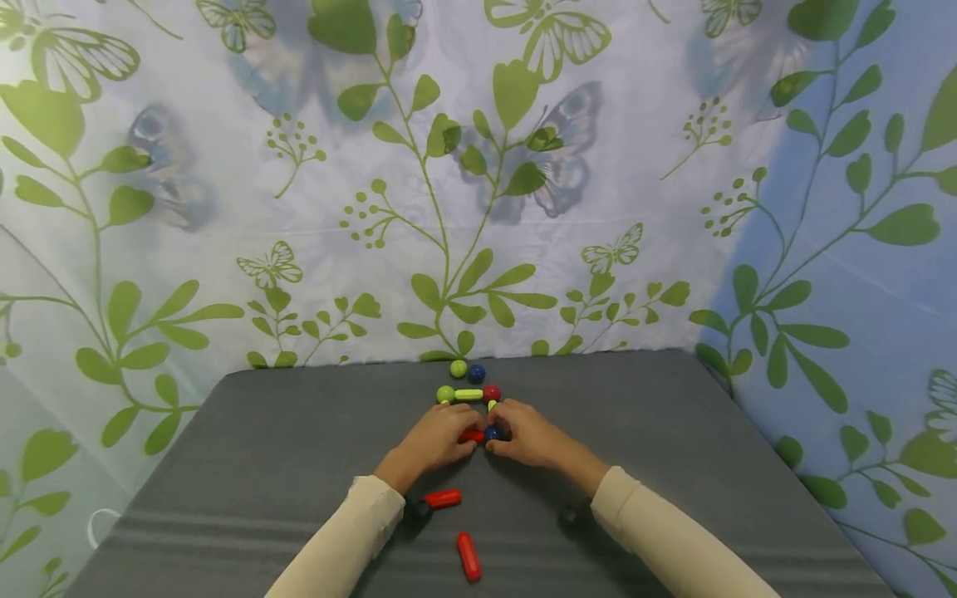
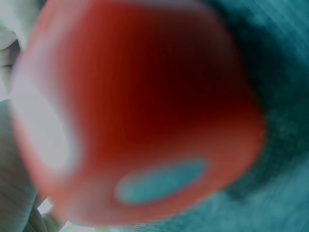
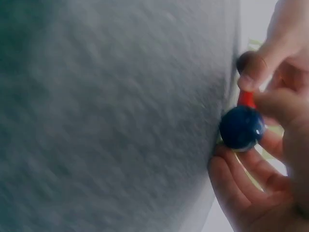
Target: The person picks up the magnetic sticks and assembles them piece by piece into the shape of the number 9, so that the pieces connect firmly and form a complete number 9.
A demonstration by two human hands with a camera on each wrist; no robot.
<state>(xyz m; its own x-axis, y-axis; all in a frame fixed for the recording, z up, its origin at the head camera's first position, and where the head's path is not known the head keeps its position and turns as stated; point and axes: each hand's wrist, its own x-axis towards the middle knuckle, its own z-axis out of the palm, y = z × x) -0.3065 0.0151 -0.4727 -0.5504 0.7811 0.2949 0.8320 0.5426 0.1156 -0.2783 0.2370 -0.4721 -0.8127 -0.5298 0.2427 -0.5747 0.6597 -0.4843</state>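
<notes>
Both hands meet over a ball-and-rod frame on the grey table. My left hand (image 1: 444, 433) pinches a red rod (image 1: 472, 435) between thumb and fingers. At the rod's right end is a dark blue ball (image 1: 492, 433), which my right hand (image 1: 527, 433) grips. The right wrist view shows the blue ball (image 3: 241, 128) against the end of the red rod (image 3: 246, 99). Farther back, a yellow-green rod (image 1: 468, 394) joins a green ball (image 1: 445, 394) to a red ball (image 1: 491, 393). Another yellow-green rod (image 1: 492, 406) runs from the red ball toward my right hand, partly hidden by fingers.
Behind the frame lie a loose green ball (image 1: 458, 369) and a blue ball (image 1: 477, 374). One loose red rod (image 1: 444, 498) lies by my left wrist, looming large in the left wrist view; another red rod (image 1: 468, 556) is nearer the front. A patterned curtain (image 1: 463, 208) hangs behind the table.
</notes>
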